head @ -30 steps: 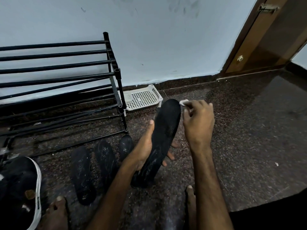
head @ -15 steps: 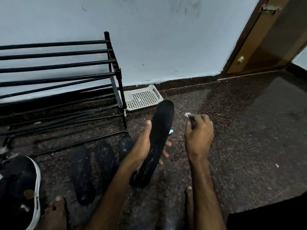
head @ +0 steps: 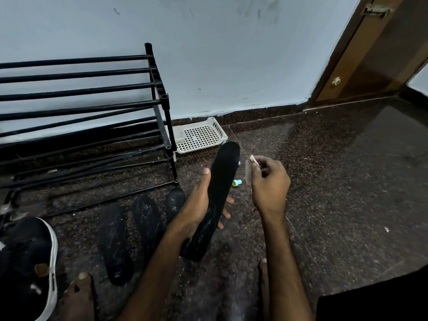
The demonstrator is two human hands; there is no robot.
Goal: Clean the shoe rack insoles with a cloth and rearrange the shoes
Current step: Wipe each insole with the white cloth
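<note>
The left hand (head: 196, 205) is gripping a long, matte black insole (head: 222, 179) tilted above the speckled granite floor (head: 335, 181). The right hand (head: 269, 181) is pinching a small pale cloth (head: 251, 161) just beside it. Three dusty insoles (head: 114, 242) are lying before the tubular black rack (head: 159, 93).

Right of the rack (head: 162, 105) the floor (head: 347, 181) lies open as far as the door (head: 382, 54). A tray (head: 199, 135) sits just right of the rack, against the wall (head: 231, 54). In front of the rack, three insoles (head: 147, 218) and a shoe (head: 30, 262) crowd the floor. A cap (head: 237, 183) and the raised insole (head: 222, 188) sit off its right front corner.
</note>
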